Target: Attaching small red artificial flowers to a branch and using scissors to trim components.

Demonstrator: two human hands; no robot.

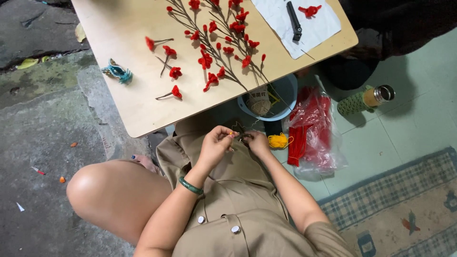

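My left hand (216,143), with a green bangle (190,185) on its wrist, pinches a thin wire (233,129) just above my lap. My right hand (258,143) is close beside it, fingers closed on a small dark piece (245,138) at the wire's other end. The two hands nearly touch, below the front edge of a low wooden table (138,114). On the table lie branches of small red flowers (223,47) and several loose red flowers (175,72). What exactly the dark piece is cannot be made out.
A blue bowl (288,90) with a spool of twine (259,101) sits under the table edge. Nearby are a yellow thread ball (280,141), a plastic bag of red stems (312,128) and a bottle in a green knitted sleeve (364,101). White paper (318,29) carries a black tool (293,20). Another person sits at top right (395,24).
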